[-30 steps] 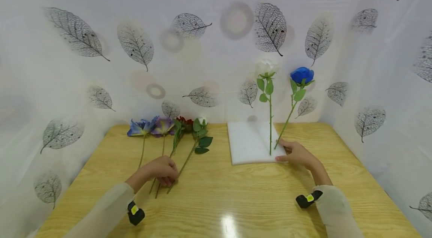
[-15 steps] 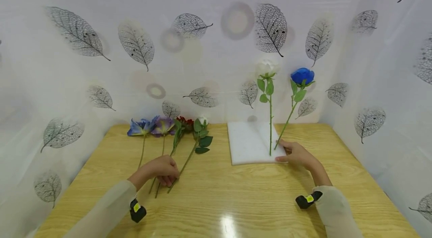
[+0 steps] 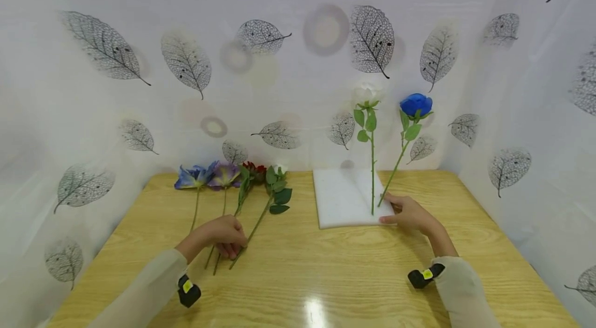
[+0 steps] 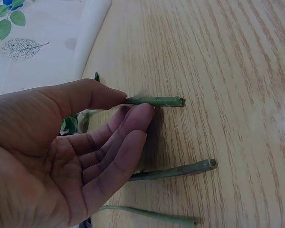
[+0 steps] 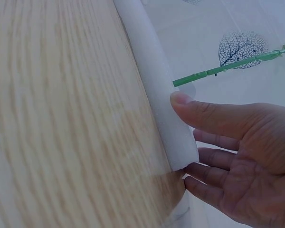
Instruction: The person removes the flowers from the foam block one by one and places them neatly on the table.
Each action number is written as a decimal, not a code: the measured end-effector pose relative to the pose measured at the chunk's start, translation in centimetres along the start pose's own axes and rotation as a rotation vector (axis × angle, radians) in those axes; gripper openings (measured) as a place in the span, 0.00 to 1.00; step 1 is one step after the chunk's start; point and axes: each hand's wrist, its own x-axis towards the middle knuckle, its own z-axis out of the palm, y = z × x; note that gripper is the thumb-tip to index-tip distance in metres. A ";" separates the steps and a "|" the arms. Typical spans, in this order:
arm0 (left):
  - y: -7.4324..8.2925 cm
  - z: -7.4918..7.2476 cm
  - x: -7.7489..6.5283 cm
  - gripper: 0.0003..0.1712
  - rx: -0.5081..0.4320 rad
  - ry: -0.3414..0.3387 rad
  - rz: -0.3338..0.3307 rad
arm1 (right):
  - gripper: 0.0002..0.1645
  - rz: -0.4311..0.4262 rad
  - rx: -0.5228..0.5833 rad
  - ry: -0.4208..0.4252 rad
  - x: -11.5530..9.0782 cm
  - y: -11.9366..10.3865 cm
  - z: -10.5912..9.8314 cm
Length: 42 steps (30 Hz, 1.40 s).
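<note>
My left hand [image 3: 225, 235] pinches the lower stem of a white rose [image 3: 280, 167] between thumb and fingers. The rose's cut stem end [image 4: 168, 101] pokes out past the fingertips in the left wrist view. Other stems run under and beside that hand. At the right, my right hand [image 3: 410, 212] holds the near right corner of a white foam board [image 3: 342, 198], thumb at its front edge and fingers along its side. A second white rose [image 3: 368, 94] stands upright in the board, and a blue rose [image 3: 416, 105] leans right beside it.
Left of the held rose lie a red flower [image 3: 255, 172], a purple flower [image 3: 225, 175] and a blue-violet flower [image 3: 193, 177] on the wooden table [image 3: 298, 276]. A leaf-printed white curtain [image 3: 298, 79] hangs behind and at both sides.
</note>
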 end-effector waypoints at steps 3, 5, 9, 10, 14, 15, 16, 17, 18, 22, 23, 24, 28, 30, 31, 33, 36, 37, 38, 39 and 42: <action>0.2 -0.2 0.1 0.09 -0.004 0.002 -0.001 | 0.54 0.002 -0.003 0.003 -0.1 -0.3 -0.1; 0.3 -0.3 0.2 0.08 -0.004 0.009 -0.007 | 0.54 0.002 0.001 0.005 -0.2 -0.3 -0.2; 0.7 -0.4 0.4 0.07 0.002 0.016 -0.019 | 0.54 0.001 0.010 0.005 -0.1 0.0 -0.3; 0.8 -0.5 0.4 0.06 0.002 0.017 -0.022 | 0.54 0.003 0.015 0.004 -0.1 0.1 -0.3; 1.1 -0.7 0.7 0.06 -0.008 0.017 -0.020 | 0.55 0.009 0.027 0.004 0.1 0.5 -0.2; 1.2 -0.7 0.7 0.06 -0.014 0.017 -0.021 | 0.55 0.007 0.028 0.004 0.1 0.5 -0.2; 1.3 -0.8 0.9 0.06 -0.020 0.021 -0.024 | 0.55 0.006 0.025 0.004 0.1 0.6 -0.2; 1.5 -0.8 1.0 0.06 -0.023 0.025 -0.024 | 0.55 0.005 0.023 0.004 0.0 0.5 -0.2; 1.7 -0.9 1.1 0.07 -0.030 0.027 -0.024 | 0.54 0.006 0.020 0.006 0.0 0.4 -0.2; 2.8 -1.2 2.0 0.09 -0.028 0.062 -0.003 | 0.53 0.005 0.008 0.013 -0.2 0.2 -0.4; 3.1 -1.2 2.3 0.09 -0.024 0.072 0.014 | 0.53 0.006 0.006 0.015 -0.2 0.2 -0.5; 3.5 -1.2 2.7 0.10 -0.028 0.080 0.032 | 0.54 0.003 0.001 0.016 -0.3 0.2 -0.5; 5.1 -0.8 4.4 0.13 -0.075 0.090 0.113 | 0.54 -0.004 0.005 0.016 -0.3 0.4 -0.6; 5.9 -0.3 5.3 0.14 -0.120 0.080 0.150 | 0.55 -0.004 0.012 0.018 -0.4 0.5 -0.6; 6.3 0.0 5.8 0.15 -0.141 0.074 0.166 | 0.54 -0.003 0.017 0.017 -0.4 0.5 -0.6; 7.2 0.7 6.7 0.17 -0.178 0.061 0.200 | 0.54 0.000 0.023 0.015 -0.3 0.5 -0.5; 8.5 1.8 8.0 0.19 -0.214 0.043 0.244 | 0.54 0.003 0.024 0.011 -0.3 0.5 -0.4; 9.0 2.2 8.4 0.20 -0.229 0.040 0.259 | 0.54 0.005 0.027 0.012 -0.3 0.4 -0.3; 9.4 2.5 8.7 0.20 -0.243 0.037 0.273 | 0.54 0.001 0.022 0.014 -0.2 0.4 -0.3; 9.9 2.8 9.1 0.20 -0.256 0.036 0.284 | 0.54 0.000 0.022 0.015 -0.2 0.4 -0.2; 11.3 3.8 10.1 0.19 -0.301 0.034 0.307 | 0.54 -0.008 0.019 0.018 0.0 0.4 0.0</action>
